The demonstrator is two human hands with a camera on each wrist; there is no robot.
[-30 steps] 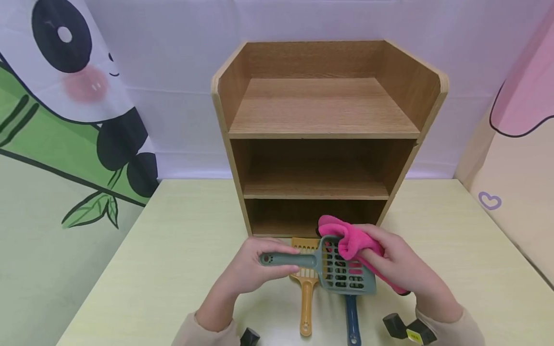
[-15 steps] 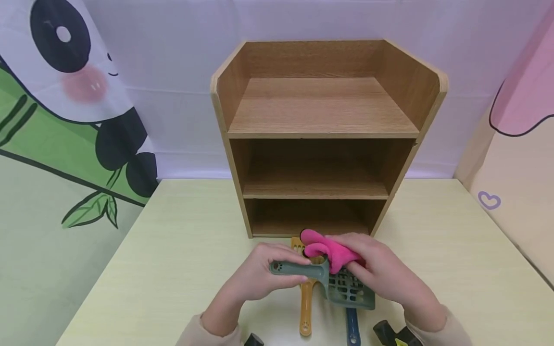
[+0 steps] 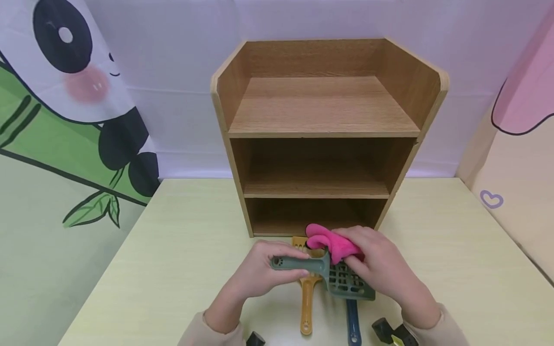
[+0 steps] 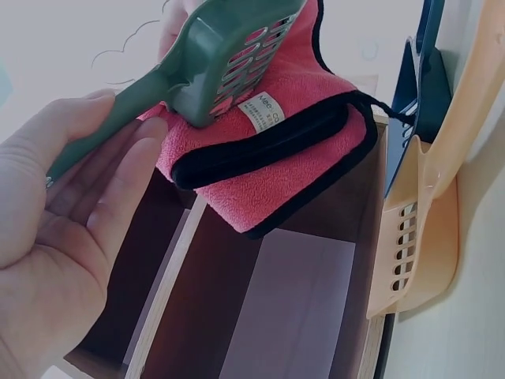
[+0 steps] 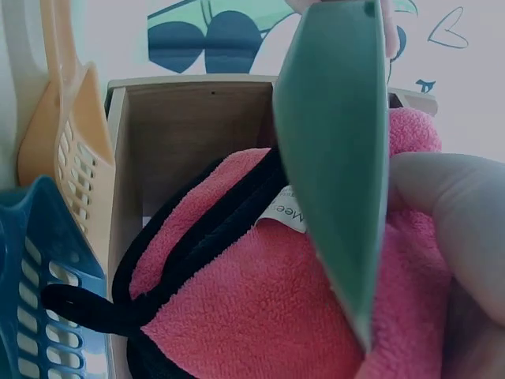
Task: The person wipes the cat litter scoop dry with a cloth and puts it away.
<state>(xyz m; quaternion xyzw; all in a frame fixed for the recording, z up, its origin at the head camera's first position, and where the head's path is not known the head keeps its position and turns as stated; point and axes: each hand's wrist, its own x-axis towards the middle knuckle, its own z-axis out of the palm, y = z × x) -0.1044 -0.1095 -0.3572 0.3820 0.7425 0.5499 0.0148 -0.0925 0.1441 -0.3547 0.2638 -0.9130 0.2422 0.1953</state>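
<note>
My left hand (image 3: 255,269) pinches the handle of a grey-green slotted litter scoop (image 3: 352,284) between thumb and fingers, holding it sideways over the table. In my right hand (image 3: 383,264) is a bunched pink cloth (image 3: 332,244), gripped at the scoop's inner edge near the neck. From the left wrist, the cloth (image 4: 276,170) spreads behind the scoop's basket (image 4: 209,63), showing black trim, a white label and a hanging loop. The right wrist view has the scoop's smooth side (image 5: 335,142) between the cloth (image 5: 252,292) and my right thumb (image 5: 450,197).
Below the held scoop, an orange-yellow scoop (image 3: 307,302) and a dark blue scoop (image 3: 353,319) lie on the pale table (image 3: 182,240), handles towards me. A wooden three-tier shelf (image 3: 322,134) stands just behind them. Beyond it hangs a printed cloth backdrop (image 3: 182,72).
My right hand has carried the cloth left, from the middle of the scoop's basket towards its neck. The scoop has shifted slightly right and tilted. In the last half second both hands rose a little.
</note>
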